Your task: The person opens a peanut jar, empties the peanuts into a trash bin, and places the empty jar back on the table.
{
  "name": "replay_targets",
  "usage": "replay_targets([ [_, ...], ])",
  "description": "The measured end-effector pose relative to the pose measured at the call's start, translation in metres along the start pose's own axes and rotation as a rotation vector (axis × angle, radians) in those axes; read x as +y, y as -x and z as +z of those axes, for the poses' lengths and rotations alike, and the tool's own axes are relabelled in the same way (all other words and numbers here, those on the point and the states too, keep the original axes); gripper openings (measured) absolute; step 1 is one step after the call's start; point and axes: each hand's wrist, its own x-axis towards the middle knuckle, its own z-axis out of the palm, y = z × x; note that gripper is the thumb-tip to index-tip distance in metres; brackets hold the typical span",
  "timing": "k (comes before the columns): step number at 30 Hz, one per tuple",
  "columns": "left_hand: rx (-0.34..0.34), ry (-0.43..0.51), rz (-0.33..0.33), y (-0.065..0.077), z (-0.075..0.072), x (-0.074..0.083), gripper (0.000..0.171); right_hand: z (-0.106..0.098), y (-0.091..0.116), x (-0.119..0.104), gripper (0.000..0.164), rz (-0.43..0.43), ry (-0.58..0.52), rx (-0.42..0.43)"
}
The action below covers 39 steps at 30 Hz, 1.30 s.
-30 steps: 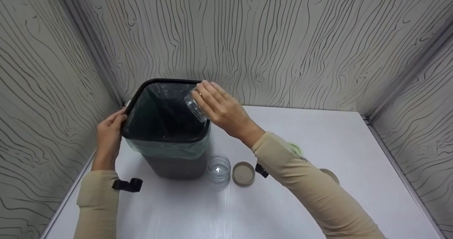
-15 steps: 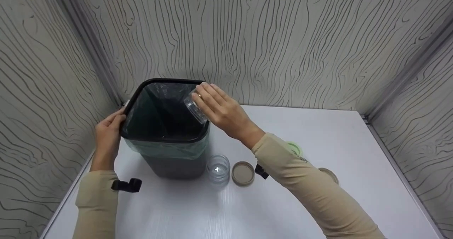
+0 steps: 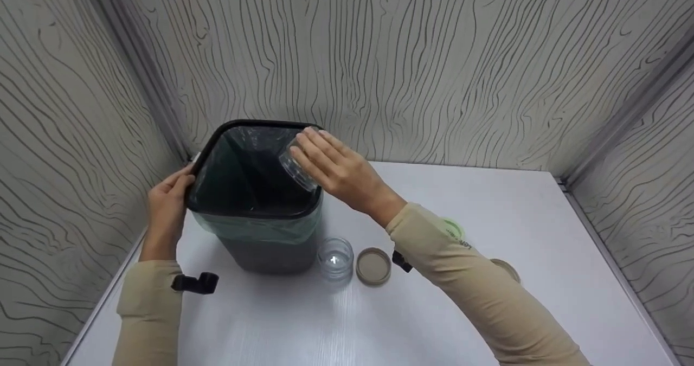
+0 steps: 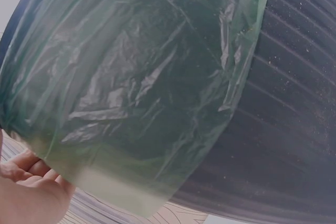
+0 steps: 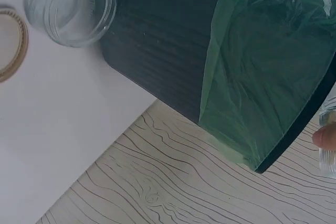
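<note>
A dark trash bin (image 3: 260,257) with a green plastic liner (image 3: 282,230) folded over its rim stands on the table. My left hand (image 3: 168,203) grips the bin's left rim; in the left wrist view its fingers (image 4: 39,169) curl at the liner's edge. My right hand (image 3: 344,173) holds a clear glass jar (image 3: 295,165) tilted over the bin's right rim, its mouth toward the opening. Fingers cover much of that jar. Another open glass jar (image 3: 335,260) sits upright beside the bin, with a beige lid (image 3: 373,267) to its right.
A green-edged round thing (image 3: 451,228) and another lid (image 3: 505,269) lie on the white table (image 3: 434,328), partly hidden by the right sleeve. Wood-patterned walls (image 3: 347,68) stand close behind and on both sides.
The jar in my right hand has tipped slightly more, its mouth shifting a little left and down. The left hand stays on the rim.
</note>
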Motion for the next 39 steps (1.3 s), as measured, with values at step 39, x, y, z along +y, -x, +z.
replay_targets([
  [39,-0.035,-0.014,-0.022,0.0015,-0.0018,-0.0004,0.042,-0.0009,0.0017,0.0074,0.038,-0.073,-0.039,0.009],
])
